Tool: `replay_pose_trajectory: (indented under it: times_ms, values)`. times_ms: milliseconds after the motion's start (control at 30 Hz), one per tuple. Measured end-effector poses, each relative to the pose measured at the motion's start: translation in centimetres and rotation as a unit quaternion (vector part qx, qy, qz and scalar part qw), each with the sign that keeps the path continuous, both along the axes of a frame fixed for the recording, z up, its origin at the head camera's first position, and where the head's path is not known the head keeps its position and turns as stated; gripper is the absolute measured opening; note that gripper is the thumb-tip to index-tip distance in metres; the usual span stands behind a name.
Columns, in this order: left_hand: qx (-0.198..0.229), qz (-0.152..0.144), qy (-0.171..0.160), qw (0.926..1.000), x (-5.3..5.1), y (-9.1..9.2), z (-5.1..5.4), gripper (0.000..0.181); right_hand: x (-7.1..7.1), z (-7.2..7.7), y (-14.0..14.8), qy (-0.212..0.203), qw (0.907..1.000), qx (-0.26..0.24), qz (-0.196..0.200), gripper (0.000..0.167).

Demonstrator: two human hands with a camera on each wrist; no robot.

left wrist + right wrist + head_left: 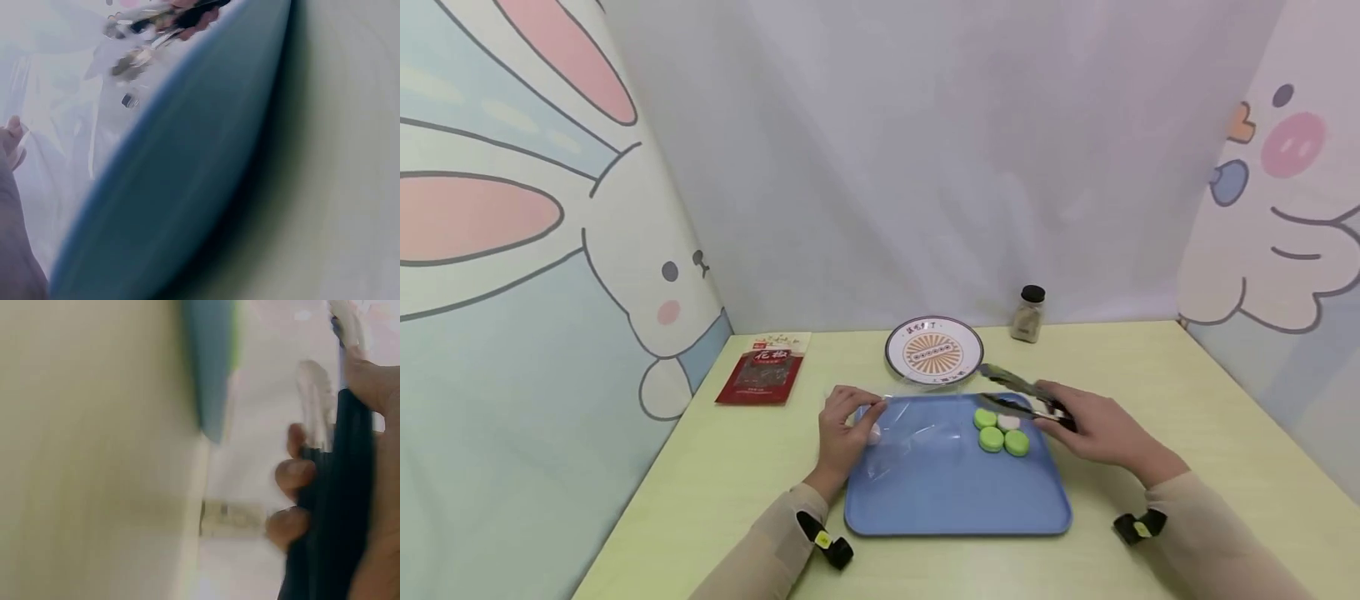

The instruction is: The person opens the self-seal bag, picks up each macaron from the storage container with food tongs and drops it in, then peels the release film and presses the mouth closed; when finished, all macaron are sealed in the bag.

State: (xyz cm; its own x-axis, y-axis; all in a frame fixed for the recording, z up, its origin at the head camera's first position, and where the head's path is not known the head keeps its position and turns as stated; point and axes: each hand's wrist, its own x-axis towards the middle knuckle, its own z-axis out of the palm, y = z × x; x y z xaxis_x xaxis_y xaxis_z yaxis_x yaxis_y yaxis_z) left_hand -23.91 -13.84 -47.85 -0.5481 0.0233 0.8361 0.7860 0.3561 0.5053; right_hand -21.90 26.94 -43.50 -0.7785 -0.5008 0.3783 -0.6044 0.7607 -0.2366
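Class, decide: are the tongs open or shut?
Open: a clear gap shows between the two halves of the tongs in the right hand.

Head view high, forward and down; wrist views low, close, tongs (353,481) common to both

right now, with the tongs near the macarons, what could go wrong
The right hand holds the tongs near closely clustered macarons, so a grab might nudge neighbouring ones. The left hand pinches thin clear plastic at one side, so it could sag or fold.
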Motion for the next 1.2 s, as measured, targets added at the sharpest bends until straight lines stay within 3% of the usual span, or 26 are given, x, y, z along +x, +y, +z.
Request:
replay_pose_trajectory:
  times_ms: [100,200,367,600,800,1033,1200]
  values:
    - [-0.002,-0.002,0.003,1.0000,0.8,0.3,1.2,0.013,-0.2,-2.3,3.2,-0.028,0.9974,-0.019,-0.063,0.046]
    - [0.000,-0.002,0.014,0.9999,1.6,0.8,2.5,0.017,-0.4,-3.6,4.6,-0.058,0.9928,-0.030,-0.101,0.039]
    - [-0.004,-0.012,0.008,0.9999,1.6,0.9,2.3,0.018,-0.2,-4.1,4.4,-0.066,0.9911,-0.010,-0.115,0.043]
    - [-0.009,-0.019,-0.006,0.9998,1.6,1.0,2.5,0.015,-0.1,-4.0,4.1,-0.042,0.9888,0.017,-0.142,0.053]
    - [-0.010,-0.018,-0.006,0.9998,1.9,0.8,2.6,0.015,-0.1,-4.1,4.0,-0.024,0.9914,0.020,-0.127,0.055]
    - [-0.003,-0.020,0.000,0.9998,1.9,0.5,2.2,0.016,-0.1,-4.1,3.7,-0.041,0.9924,0.029,-0.113,0.064]
    - [-0.002,-0.022,0.000,0.9998,1.8,0.5,2.4,0.015,-0.1,-3.6,3.6,-0.030,0.9932,0.030,-0.109,0.065]
